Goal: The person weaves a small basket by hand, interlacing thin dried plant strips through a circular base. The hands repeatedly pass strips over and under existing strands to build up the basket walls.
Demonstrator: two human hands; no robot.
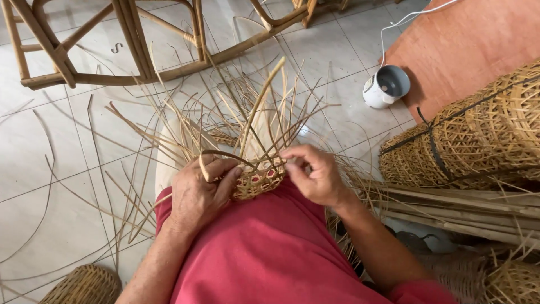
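A small half-woven cane basket (260, 179) rests on my lap, on red cloth (270, 247). Many loose cane strips (247, 112) fan upward and outward from its rim. My left hand (198, 194) grips the basket's left side, with a curved cane strip looping over the thumb. My right hand (315, 171) pinches a thin strip at the basket's right rim. The basket's underside is hidden by my hands and lap.
A rattan chair frame (129, 50) stands on the tiled floor at the top left. Rolled open-weave cane mats (478, 135) and bundled cane sticks (450, 208) lie right. A white cup-like appliance (387, 85) with a cord sits by an orange board (467, 45). A woven piece (84, 284) lies bottom left.
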